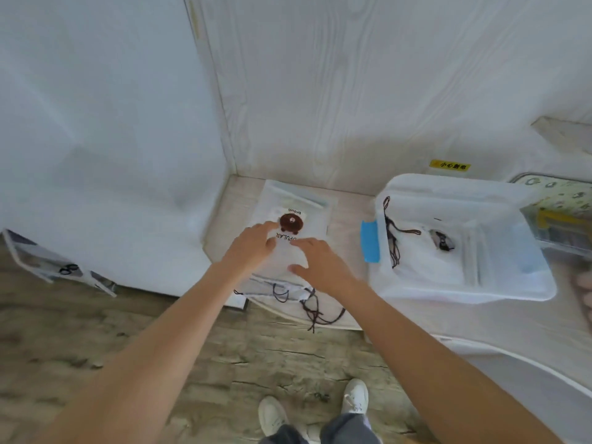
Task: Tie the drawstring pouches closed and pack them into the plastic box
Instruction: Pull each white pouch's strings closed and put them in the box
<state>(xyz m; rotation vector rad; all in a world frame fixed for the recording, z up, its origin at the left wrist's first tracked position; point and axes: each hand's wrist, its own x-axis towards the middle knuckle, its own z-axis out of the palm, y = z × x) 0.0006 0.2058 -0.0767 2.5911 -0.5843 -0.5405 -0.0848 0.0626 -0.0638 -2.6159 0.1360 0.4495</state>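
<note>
A white drawstring pouch (296,219) with a brown bear print lies flat on the table's left corner, on a stack of other pouches. Its dark cords (315,307) trail over the table's front edge. My left hand (253,243) rests on the pouch with fingers extended toward the bear print. My right hand (320,261) lies flat on the pouch beside it, fingers spread. To the right stands the clear plastic box (400,290), with a white pouch (426,251) and its dark cord inside.
The box has a blue latch (371,240) on its left side. A patterned container (563,216) sits at the far right. White walls close the corner behind the table (349,216). A white cabinet (112,203) stands left; wood floor and my shoes lie below.
</note>
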